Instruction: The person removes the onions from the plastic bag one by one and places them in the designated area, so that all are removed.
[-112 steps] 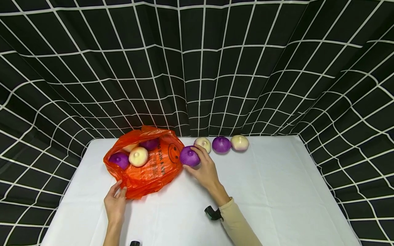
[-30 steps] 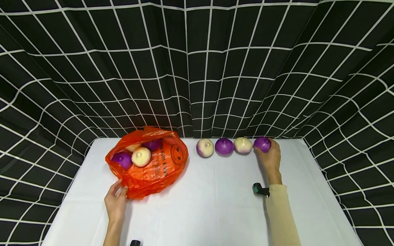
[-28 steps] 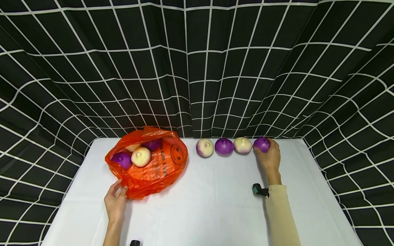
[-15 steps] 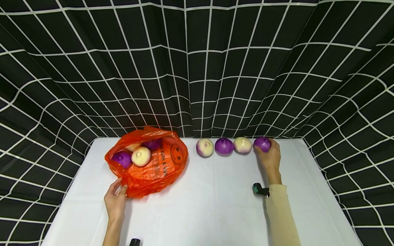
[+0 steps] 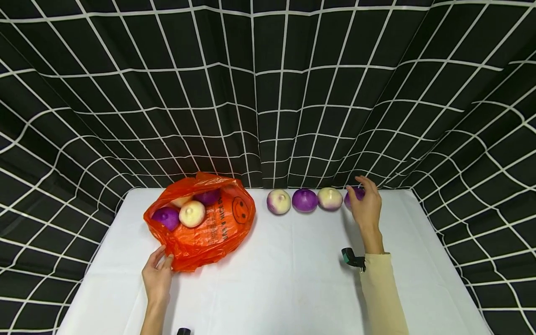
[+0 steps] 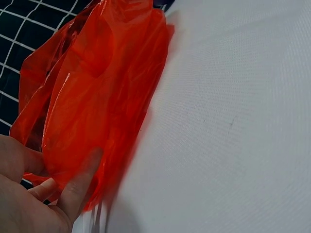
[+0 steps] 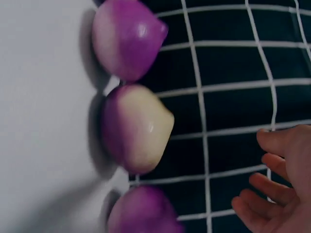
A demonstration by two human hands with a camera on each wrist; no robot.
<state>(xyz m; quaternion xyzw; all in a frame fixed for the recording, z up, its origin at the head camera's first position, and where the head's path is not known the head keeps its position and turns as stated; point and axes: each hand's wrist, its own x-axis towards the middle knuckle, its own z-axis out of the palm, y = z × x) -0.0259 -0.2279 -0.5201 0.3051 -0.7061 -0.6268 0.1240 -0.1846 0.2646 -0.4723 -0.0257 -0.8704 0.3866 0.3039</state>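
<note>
1 red see-through plastic bag (image 5: 197, 242), ctr-left of frame, w/ 2 shiny purple onion-shaped bulbs (image 5: 166, 217) & 2 smooth cream onion-shaped bulbs (image 5: 191, 214) vis. inside. Row ctr-right: 2 more purple, 2 cream-&-purple round bulbs (image 5: 330, 198). Bare hands: 1 left hand (image 5: 157, 278), lower L; 1 right hand (image 5: 367, 210), ctr-right.

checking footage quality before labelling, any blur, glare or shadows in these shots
Head: glossy streaks on the red bag; left wrist: soft shadow beside the bag on white cloth; right wrist: small highlight on the cream onion, bottom purple onion blurred.
</note>
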